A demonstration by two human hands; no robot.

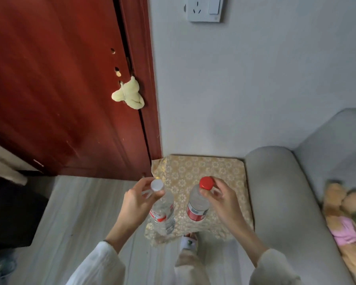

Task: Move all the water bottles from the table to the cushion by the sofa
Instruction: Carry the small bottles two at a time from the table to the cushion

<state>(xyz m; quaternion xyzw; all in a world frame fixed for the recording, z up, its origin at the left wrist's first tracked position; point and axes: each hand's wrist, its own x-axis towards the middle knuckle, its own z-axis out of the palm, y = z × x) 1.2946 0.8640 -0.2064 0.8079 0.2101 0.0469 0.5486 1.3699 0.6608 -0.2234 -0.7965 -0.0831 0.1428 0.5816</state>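
Observation:
I hold two clear water bottles upright over a gold floral cushion (203, 171) that lies on the floor beside the grey sofa (275, 192). My left hand (138, 200) grips the neck of the white-capped bottle (162, 214), which hangs above the cushion's front left edge. My right hand (220, 200) pinches the neck of the red-capped bottle (196, 208), just under its cap, above the cushion's middle. Whether the bottle bases touch the cushion cannot be told.
A red wooden door (60, 89) with a pale cloth (130, 95) on its handle stands at the left. A grey wall with a socket (203, 9) is behind. Plush bears (345, 219) lie on the sofa seat. My slippered foot (189, 243) touches the cushion's front edge.

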